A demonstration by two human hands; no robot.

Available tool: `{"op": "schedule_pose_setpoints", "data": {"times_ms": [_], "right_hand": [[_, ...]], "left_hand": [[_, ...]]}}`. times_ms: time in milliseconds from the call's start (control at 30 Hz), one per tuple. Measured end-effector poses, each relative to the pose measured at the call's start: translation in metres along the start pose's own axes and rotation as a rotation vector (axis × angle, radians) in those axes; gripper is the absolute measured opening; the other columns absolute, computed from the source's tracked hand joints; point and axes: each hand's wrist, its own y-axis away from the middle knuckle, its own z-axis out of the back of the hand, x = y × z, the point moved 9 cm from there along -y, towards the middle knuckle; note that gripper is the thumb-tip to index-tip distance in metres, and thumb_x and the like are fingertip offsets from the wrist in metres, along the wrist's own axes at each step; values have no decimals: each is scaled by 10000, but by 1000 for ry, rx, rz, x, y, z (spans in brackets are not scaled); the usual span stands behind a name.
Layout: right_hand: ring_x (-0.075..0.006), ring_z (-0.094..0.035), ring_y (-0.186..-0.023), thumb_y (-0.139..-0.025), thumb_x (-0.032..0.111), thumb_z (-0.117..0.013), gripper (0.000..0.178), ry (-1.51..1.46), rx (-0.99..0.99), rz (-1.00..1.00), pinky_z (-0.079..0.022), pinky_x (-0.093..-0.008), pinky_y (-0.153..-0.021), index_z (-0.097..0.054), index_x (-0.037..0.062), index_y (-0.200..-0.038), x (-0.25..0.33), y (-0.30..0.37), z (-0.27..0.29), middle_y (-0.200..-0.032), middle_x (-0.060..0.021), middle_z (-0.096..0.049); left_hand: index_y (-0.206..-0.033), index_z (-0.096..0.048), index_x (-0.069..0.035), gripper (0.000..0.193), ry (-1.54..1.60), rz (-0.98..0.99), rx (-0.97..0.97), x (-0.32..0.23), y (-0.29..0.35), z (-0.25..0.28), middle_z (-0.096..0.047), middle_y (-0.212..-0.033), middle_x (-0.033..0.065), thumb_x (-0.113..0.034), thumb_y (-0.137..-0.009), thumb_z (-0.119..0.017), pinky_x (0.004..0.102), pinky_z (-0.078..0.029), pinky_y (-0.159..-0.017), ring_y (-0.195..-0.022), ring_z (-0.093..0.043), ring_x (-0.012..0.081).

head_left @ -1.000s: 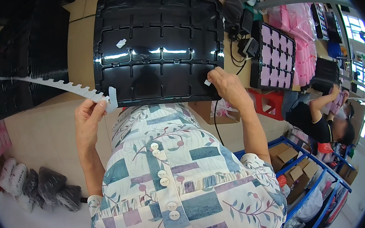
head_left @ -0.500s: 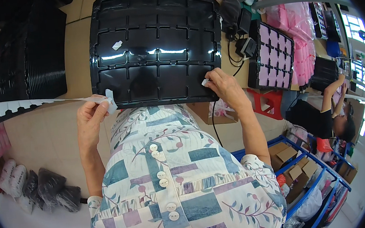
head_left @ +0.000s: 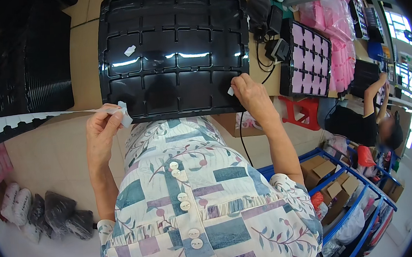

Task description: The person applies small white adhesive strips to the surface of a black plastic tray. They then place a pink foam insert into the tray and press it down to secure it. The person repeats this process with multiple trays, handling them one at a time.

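A glossy black plastic tray with rows of shallow compartments lies before me. At its near left corner, my left hand pinches the end of a long white strip with a notched edge, which runs off to the left. A pale translucent tab sticks out past those fingertips. My right hand is closed at the near right corner, thumb and fingers on a small white piece against the tray. Another small white piece lies in a compartment at the tray's left.
Stacked black trays stand at the left. To the right are a black adapter with cables and a tray of pink pieces. A red stool, a blue rack and a co-worker are farther right.
My right hand has shifted slightly at the tray's corner, and its fingers have drawn up a little above the white piece. My left hand keeps its pinch on the strip.
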Motion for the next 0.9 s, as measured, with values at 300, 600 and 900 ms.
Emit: {"op": "schedule_pose_setpoints", "data": {"times_ms": [300, 600, 900], "right_hand": [[-358, -629, -714, -875, 81, -654, 116, -70, -25, -95, -523, -427, -621, -589, 15, -945, -5, 7, 7, -862, -139, -577], [-331, -634, -707, -840, 83, -661, 115, 176, 84, -71, -510, -402, -596, -576, 25, -892, 0, -2, -4, -832, -123, -594], [-141, -559, -596, -835, 33, -630, 99, -283, -86, 28, -463, -292, -499, -537, 40, -866, 2, 21, 8, -755, -48, -521]], "left_hand": [[-892, -687, -5, 104, -1, 18, 26, 1, -5, 1, -638, -912, 14, -100, -919, -655, 219, -414, -654, -729, -532, 70], [-900, -693, -10, 105, -27, 14, 53, 0, -11, -3, -644, -921, 9, -105, -922, -653, 204, -402, -631, -710, -513, 57], [-905, -687, -6, 95, -21, 15, 38, -1, -12, 1, -643, -919, 5, -94, -915, -657, 208, -404, -637, -722, -521, 58]]}}
